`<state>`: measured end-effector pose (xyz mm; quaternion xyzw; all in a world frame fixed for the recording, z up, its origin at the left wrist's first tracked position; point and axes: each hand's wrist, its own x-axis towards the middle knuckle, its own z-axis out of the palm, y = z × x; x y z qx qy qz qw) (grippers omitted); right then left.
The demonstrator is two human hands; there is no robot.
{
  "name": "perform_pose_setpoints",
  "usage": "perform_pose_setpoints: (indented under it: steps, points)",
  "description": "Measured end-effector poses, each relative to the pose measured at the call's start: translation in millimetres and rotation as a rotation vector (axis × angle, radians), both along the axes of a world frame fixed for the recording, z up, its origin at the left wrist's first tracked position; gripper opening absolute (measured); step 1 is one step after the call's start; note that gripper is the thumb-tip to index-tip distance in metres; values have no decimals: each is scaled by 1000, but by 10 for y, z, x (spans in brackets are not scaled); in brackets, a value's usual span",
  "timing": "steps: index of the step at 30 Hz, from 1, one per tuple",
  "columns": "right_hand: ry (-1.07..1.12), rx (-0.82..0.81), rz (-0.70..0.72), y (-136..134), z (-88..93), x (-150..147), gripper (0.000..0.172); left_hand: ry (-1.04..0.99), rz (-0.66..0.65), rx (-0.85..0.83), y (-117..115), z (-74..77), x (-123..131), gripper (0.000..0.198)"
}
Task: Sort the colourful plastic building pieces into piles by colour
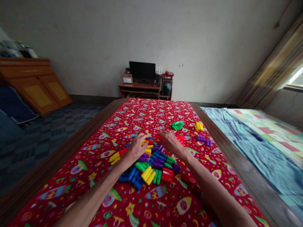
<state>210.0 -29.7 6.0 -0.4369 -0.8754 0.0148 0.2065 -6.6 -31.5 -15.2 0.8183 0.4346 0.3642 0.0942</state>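
A heap of coloured plastic building pieces (pixel 151 165), blue, purple, green, yellow and red, lies in the middle of a table covered by a red rocket-print cloth (pixel 132 205). My left hand (pixel 135 147) rests on the far left of the heap, its fingers curled over pieces there; what it grips is hidden. My right hand (pixel 171 142) lies on the far right of the heap, fingers bent down onto the pieces. Apart from the heap sit a green cluster (pixel 177 125), a yellow cluster (pixel 199 126), purple pieces (pixel 204 139) and red pieces (pixel 181 138).
The wooden table edge (pixel 59 154) shows on both sides. A bed with a blue patterned sheet (pixel 262 148) is at the right. A desk with a dark monitor (pixel 142 72) stands at the far wall, a wooden cabinet (pixel 35 85) at the left.
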Motion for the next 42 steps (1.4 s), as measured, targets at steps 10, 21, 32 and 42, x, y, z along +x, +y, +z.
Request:
perform_pose_setpoints:
  steps: [10, 21, 32, 42]
  points:
    - [92, 159, -118, -504, -129, 999, 21, -115, -43, -6, -87, 90, 74, 18]
    - [242, 140, -225, -591, -352, 1125, 24, -69, -118, -136, -39, 24, 71, 19]
    - [-89, -30, 76, -257, 41, 23, 30, 43, -69, -8, -58, 46, 63, 34]
    - [95, 61, -169, -192, 317, 482, 19, 49, -70, 51, -4, -31, 21, 32]
